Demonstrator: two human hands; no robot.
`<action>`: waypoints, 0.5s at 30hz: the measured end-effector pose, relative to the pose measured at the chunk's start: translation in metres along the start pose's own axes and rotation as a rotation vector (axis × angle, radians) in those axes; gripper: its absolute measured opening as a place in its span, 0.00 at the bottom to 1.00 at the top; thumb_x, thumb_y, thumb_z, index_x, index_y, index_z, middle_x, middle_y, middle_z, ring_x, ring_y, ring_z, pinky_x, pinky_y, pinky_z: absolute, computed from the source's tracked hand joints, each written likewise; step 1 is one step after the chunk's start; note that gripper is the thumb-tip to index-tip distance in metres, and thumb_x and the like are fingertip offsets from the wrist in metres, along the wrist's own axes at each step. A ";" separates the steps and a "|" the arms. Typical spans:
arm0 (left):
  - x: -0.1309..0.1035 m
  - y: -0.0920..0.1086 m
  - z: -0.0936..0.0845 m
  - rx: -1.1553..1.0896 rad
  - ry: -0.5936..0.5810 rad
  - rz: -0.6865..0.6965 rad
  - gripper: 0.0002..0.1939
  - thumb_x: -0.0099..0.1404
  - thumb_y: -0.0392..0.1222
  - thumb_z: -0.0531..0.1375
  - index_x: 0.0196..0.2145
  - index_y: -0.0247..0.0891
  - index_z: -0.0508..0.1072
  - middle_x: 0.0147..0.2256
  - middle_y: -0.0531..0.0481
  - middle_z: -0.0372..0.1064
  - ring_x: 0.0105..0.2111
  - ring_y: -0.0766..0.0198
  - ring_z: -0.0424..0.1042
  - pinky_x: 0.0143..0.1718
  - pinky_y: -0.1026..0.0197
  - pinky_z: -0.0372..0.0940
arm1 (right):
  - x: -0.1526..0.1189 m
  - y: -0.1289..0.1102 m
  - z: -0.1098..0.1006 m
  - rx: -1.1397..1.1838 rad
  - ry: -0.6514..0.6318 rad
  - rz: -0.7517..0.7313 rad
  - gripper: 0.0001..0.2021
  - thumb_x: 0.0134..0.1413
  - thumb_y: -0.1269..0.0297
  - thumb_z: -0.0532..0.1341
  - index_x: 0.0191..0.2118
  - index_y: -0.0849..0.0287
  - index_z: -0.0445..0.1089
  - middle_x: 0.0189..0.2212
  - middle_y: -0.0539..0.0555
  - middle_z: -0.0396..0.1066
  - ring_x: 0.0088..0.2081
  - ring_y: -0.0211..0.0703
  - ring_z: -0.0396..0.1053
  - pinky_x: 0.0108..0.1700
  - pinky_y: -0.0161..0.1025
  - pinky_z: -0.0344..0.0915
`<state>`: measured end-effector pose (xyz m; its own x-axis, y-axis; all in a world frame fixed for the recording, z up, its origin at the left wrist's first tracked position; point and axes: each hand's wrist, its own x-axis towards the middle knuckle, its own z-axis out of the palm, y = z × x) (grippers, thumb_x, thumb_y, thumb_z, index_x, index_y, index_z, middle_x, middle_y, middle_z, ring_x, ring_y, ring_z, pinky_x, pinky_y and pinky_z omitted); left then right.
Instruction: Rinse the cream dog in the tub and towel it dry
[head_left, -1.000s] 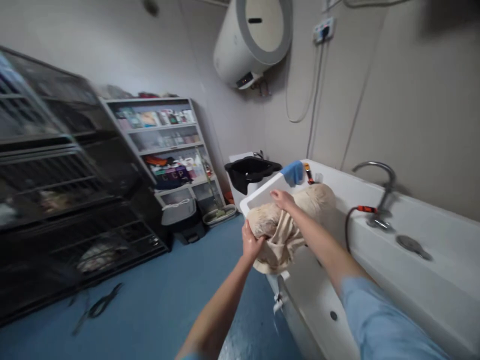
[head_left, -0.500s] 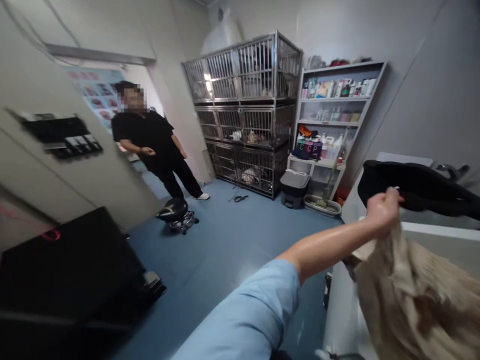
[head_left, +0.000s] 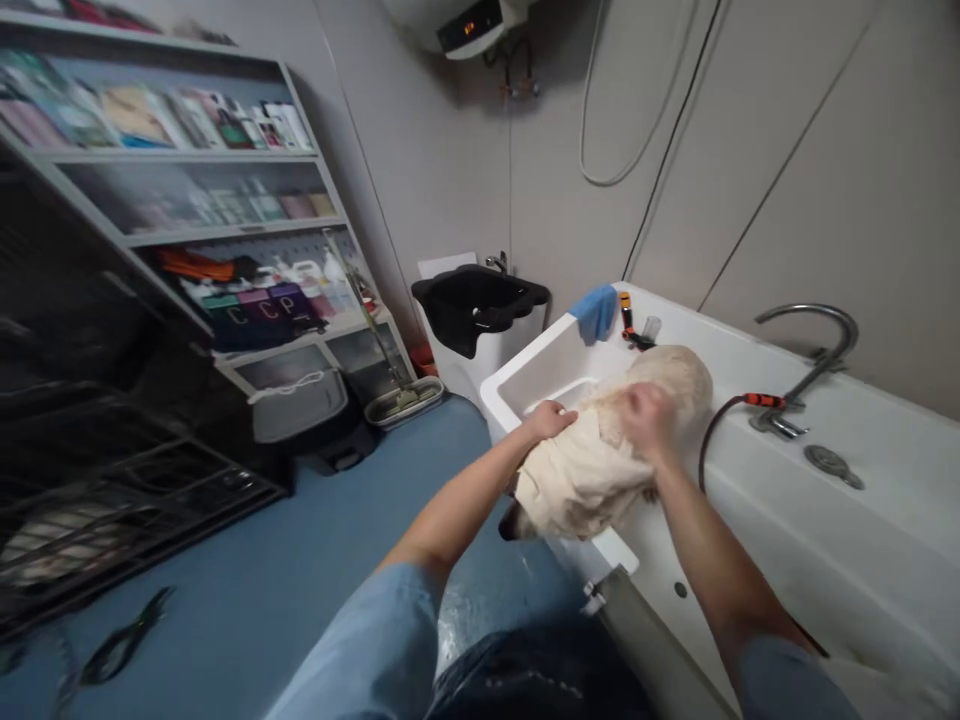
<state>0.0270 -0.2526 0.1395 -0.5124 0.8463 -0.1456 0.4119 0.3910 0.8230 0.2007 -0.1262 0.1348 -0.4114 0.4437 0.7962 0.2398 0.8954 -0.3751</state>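
Note:
A light-coloured dog [head_left: 679, 375] stands in the white tub, its dark snout showing low over the front edge. A cream towel [head_left: 574, 480] lies over its head and upper body. My left hand [head_left: 551, 420] is at the towel's left edge, its fingers closed on the cloth. My right hand [head_left: 646, 415] is on the towel near the dog's back; it is smeared by motion, so its fingers cannot be made out.
The white tub [head_left: 847, 560] has a curved faucet [head_left: 817, 360] and a red-ended hose. A blue cloth [head_left: 595, 312] hangs over its corner. A black basin [head_left: 480, 300] stands beyond. Shelves of bottles [head_left: 225, 215], a bin [head_left: 300, 400] and cages [head_left: 150, 500] are at the left.
The view has swung right to the tub. The towel, earlier hanging from one outstretched hand, now lies over the dog with both hands at it. The person in black is out of view.

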 end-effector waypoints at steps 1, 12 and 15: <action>0.004 -0.003 0.005 0.037 0.019 -0.047 0.19 0.71 0.49 0.64 0.25 0.35 0.78 0.23 0.51 0.71 0.31 0.60 0.73 0.37 0.61 0.65 | -0.012 -0.006 0.002 -0.017 0.058 0.032 0.18 0.71 0.58 0.52 0.37 0.57 0.78 0.38 0.63 0.77 0.46 0.57 0.74 0.54 0.54 0.71; -0.044 -0.040 0.012 0.235 0.313 0.110 0.24 0.78 0.45 0.56 0.65 0.31 0.73 0.68 0.31 0.67 0.70 0.49 0.64 0.70 0.52 0.58 | -0.012 -0.010 -0.013 -0.512 -0.650 0.040 0.17 0.67 0.74 0.56 0.50 0.61 0.82 0.47 0.64 0.80 0.47 0.52 0.77 0.52 0.43 0.71; -0.070 -0.031 0.021 0.387 0.181 0.177 0.32 0.76 0.49 0.58 0.71 0.30 0.66 0.69 0.30 0.64 0.69 0.45 0.65 0.70 0.48 0.59 | 0.035 -0.020 -0.008 -0.618 -0.471 0.244 0.22 0.71 0.72 0.52 0.61 0.78 0.73 0.58 0.77 0.73 0.59 0.61 0.71 0.63 0.54 0.65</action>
<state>0.0659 -0.3167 0.1131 -0.5176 0.8492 0.1050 0.7386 0.3815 0.5558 0.1885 -0.1286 0.1741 -0.5786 0.7156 0.3913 0.7558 0.6508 -0.0724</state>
